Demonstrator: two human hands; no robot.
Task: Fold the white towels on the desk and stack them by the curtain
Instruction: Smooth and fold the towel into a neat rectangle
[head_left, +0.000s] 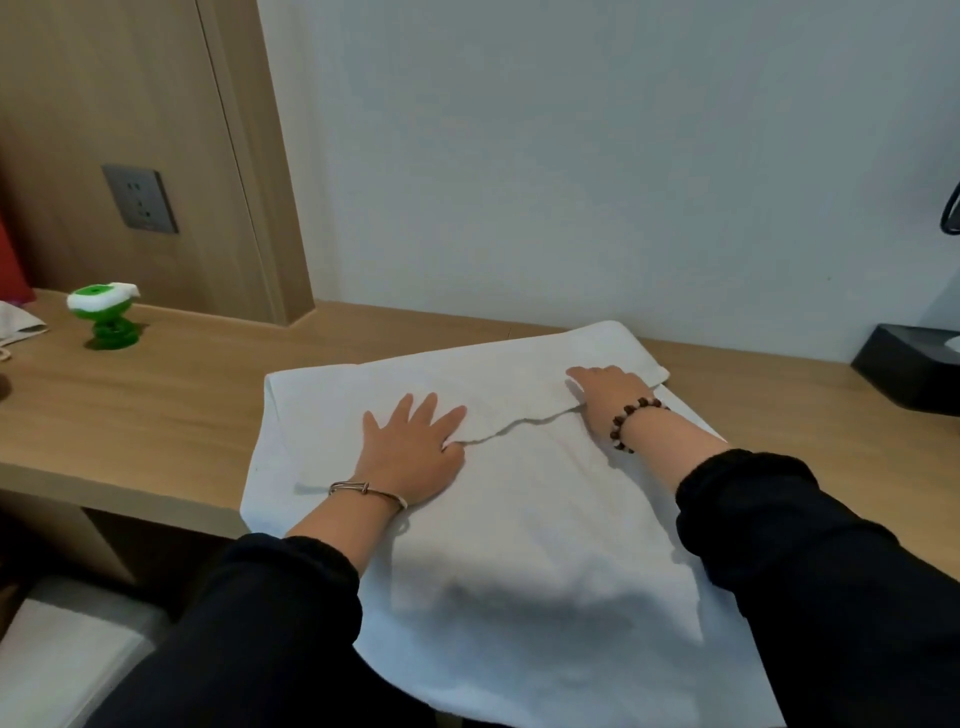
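A large white towel (545, 509) lies spread over the wooden desk (171, 395), and its near end hangs over the front edge. Its far part is folded back toward me, leaving a wavy folded edge across the middle. My left hand (410, 452) lies flat on the towel with its fingers spread, the thumb at that folded edge. My right hand (608, 395) presses on the folded flap further right, fingers pointing left. No curtain is in view.
A green and white toy (106, 314) stands at the desk's far left, with a pale cloth (18, 322) and a red object (13, 265) beyond it. A black tissue box (909, 369) sits at the right by the wall. A white-cushioned stool (62, 654) is at lower left.
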